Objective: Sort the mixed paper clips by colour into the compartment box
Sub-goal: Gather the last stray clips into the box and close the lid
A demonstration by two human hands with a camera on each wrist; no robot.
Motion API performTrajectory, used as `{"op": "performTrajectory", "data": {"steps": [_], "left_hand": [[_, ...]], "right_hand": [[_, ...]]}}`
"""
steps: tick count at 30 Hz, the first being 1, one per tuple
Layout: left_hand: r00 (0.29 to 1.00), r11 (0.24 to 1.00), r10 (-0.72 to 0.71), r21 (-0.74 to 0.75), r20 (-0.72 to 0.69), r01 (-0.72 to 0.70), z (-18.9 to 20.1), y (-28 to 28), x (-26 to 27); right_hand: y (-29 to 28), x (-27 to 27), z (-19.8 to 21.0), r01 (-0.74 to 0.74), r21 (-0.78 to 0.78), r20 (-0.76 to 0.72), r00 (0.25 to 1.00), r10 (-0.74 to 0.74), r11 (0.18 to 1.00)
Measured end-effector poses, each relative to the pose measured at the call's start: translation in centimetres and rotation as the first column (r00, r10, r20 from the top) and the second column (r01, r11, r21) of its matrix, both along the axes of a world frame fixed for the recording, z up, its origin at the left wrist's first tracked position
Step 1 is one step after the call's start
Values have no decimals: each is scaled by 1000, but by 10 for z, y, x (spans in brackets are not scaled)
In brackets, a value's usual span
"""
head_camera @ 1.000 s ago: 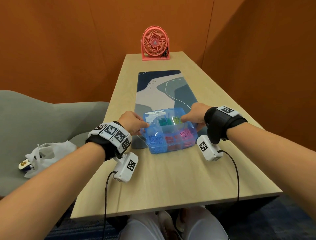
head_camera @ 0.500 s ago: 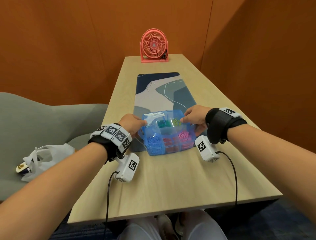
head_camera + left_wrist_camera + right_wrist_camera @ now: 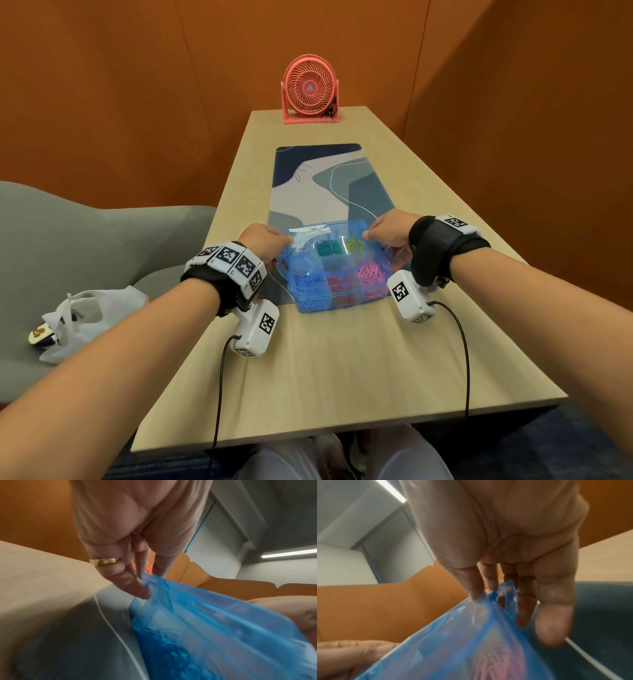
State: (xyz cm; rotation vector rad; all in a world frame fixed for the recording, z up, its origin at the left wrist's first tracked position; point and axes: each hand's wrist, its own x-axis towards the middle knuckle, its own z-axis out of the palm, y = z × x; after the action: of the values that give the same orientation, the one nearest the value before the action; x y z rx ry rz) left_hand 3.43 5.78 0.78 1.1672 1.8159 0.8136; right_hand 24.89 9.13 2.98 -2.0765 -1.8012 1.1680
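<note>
Item: blue translucent compartment box (image 3: pixel 337 270), lid closed or nearly so, sitting on the near end of the patterned desk mat (image 3: pixel 322 185) on the wooden counter (image 3: pixel 342 370).

Contents, seen through the lid: paper clips already grouped by colour. Green clips (image 3: pixel 327 247) and yellow clips (image 3: pixel 354 244) occupy far compartments; blue clips (image 3: pixel 310 282), red clips (image 3: pixel 340 282) and pink clips (image 3: pixel 371 272) occupy near ones. No loose clips show on the mat or counter, so the sorting looks finished and the lid appears to be the step in hand.

Left hand (image 3: pixel 263 240): fingers curled over the box's far left corner, pinching the lid edge; the left wrist view shows fingertips (image 3: pixel 137 588) against blue plastic. A gold ring (image 3: pixel 103 561) sits on one finger.

Right hand (image 3: pixel 390 231): thumb and fingers pinch the far right edge, with a small blue latch tab (image 3: pixel 507 588) between them in the right wrist view.

Other objects: pink desk fan (image 3: pixel 310 89) at the counter's far end; grey chair (image 3: pixel 78 246) at left carrying a white plastic bag (image 3: pixel 85 315).

Hazards, as judged:
- Uneven pressure at the two corners could leave one latch unseated, letting the lid spring up.
- Tilting or jolting the box before it is latched could spill clips across dividers and remix colours.
- A clip standing proud of a divider could jam the lid.
</note>
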Motion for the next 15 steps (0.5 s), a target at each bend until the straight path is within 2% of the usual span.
{"op": "performTrajectory", "data": {"steps": [2,6,9,12,15], "left_hand": [[1000,1000,-18,-10,23,18,1,1,0],[999,999,-31,-15,11,32,2,4,0],[999,999,-34,-28,11,35,1,7,0],[998,997,-57,-42,22,57,0,11,-1],[998,997,-61,-53,14,62,0,13,-3]], "right_hand": [[4,1,0,30,-40,-41,999,-32,999],[10,3,3,-55,-62,7,998,56,997],[10,5,5,-75,-110,-59,996,69,991],[12,6,4,-41,-141,-163,986,18,989],[12,7,4,-30,-160,-200,980,-3,987]]}}
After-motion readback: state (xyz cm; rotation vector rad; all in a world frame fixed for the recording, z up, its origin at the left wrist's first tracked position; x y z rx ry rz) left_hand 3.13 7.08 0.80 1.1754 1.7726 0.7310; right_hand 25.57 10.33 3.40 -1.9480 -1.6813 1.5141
